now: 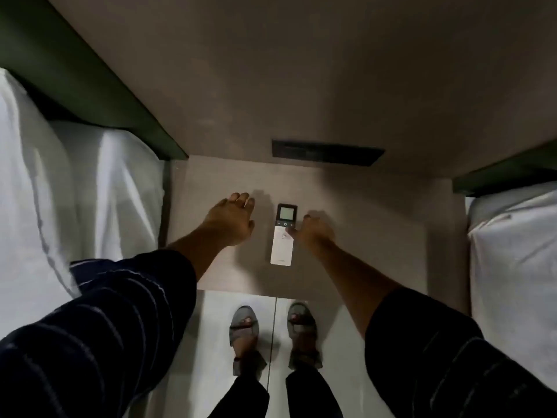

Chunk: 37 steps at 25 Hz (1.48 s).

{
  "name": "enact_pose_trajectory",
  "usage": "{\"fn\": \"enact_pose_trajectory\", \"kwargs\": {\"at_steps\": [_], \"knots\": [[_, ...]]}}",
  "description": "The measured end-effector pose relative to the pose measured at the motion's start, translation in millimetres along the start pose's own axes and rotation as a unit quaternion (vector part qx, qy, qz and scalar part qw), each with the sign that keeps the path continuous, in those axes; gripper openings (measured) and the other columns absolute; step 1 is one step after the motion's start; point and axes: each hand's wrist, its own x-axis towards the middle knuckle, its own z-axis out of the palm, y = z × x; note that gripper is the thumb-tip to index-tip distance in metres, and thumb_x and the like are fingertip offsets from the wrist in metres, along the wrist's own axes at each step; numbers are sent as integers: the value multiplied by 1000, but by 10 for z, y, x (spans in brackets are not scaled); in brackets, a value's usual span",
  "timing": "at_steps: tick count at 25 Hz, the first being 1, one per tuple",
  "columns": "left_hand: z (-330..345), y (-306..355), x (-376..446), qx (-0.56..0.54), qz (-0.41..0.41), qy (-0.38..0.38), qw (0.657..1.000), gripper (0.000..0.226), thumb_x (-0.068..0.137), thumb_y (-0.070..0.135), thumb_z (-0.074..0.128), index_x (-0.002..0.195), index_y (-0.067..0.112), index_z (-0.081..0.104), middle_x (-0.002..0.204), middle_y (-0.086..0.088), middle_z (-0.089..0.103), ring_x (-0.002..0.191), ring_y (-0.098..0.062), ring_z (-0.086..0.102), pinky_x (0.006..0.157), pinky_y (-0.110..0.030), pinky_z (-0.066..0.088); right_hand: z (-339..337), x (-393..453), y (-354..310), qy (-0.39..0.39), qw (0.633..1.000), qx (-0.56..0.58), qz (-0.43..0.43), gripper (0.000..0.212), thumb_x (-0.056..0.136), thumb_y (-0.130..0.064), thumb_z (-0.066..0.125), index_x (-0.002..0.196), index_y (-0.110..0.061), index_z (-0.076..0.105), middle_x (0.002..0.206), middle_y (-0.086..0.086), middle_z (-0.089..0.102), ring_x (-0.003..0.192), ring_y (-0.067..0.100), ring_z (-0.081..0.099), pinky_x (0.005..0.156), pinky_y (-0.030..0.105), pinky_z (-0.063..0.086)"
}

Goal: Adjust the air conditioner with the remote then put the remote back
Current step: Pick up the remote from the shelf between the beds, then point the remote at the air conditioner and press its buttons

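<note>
A slim white remote (283, 236) with a dark top and a small screen lies flat on the beige nightstand (376, 236). My left hand (232, 218) rests palm down on the tabletop a short way left of the remote, fingers together. My right hand (313, 229) lies just right of the remote, its thumb touching the remote's edge near the buttons, fingers loosely spread. Neither hand grips the remote. No air conditioner is in view.
A dark rectangular panel (327, 152) sits in the wall behind the nightstand. White-sheeted beds (75, 191) (512, 251) with dark green headboards (99, 86) flank it. My sandalled feet (244, 330) stand on the pale tiled floor.
</note>
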Motion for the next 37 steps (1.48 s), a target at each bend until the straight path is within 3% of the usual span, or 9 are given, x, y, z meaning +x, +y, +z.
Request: {"fn": "enact_pose_trajectory", "kwargs": {"at_steps": [2,5,8,12,20,23,28,30,37], "knots": [[218,-77,141,-14,-29,-16,999,67,99,36,36,155,10,11,163,-9,11,149,-27,13,118,-38,21,373,182,-113,26,994,87,59,86,81,-52,62,144,-4,30,140,18,47,122,36,52,97,41,45],[466,-109,215,-36,-43,-23,998,68,99,36,36,155,8,9,163,-10,12,149,-27,15,118,-37,22,780,254,-226,83,993,60,62,102,76,-48,67,150,-4,13,147,20,33,124,38,46,101,42,42],[460,-111,194,-55,-52,-28,997,69,99,38,36,155,8,8,162,-9,12,148,-26,15,118,-37,22,784,341,-184,85,990,90,63,97,67,-37,77,142,-4,26,135,19,44,115,37,52,94,40,47],[157,-146,-57,-44,-66,-46,996,69,99,37,35,155,7,7,163,-11,11,149,-27,13,119,-38,19,433,101,-107,32,982,185,34,60,57,-20,82,109,-8,55,108,12,67,93,28,66,72,29,52],[-1154,-268,-1060,-6,-94,37,995,66,101,40,26,154,6,9,163,-11,12,149,-26,13,119,-38,17,-1072,-859,-802,-85,964,218,-124,54,53,-11,78,100,-28,57,94,-1,70,79,20,68,73,32,59],[-1689,-589,-1725,8,-143,94,985,63,101,35,27,154,4,13,161,-11,17,148,-25,18,118,-35,18,-1573,-1465,-1304,-131,940,239,-204,59,60,-3,81,112,-18,58,104,10,72,89,31,70,82,45,59],[-2509,-1146,-3077,-15,-261,169,950,59,100,30,31,151,3,21,159,-12,24,145,-27,23,115,-38,24,-2235,-2559,-2295,-239,872,283,-320,12,91,-8,59,97,-17,56,78,10,65,59,25,64,58,31,55],[-2689,-1343,-3732,-16,-304,188,934,59,100,32,30,152,5,21,159,-11,24,146,-26,22,115,-38,24,-2358,-3024,-2719,-259,858,281,-342,10,97,-10,48,92,-16,55,75,13,61,54,25,63,53,30,53],[-2581,-1894,-6552,-32,-487,241,839,62,101,36,27,154,6,15,161,-10,18,149,-25,15,120,-39,18,-1876,-5152,-4204,-311,797,243,-457,14,90,-16,47,90,-8,58,69,17,62,49,25,63,49,31,54]]}}
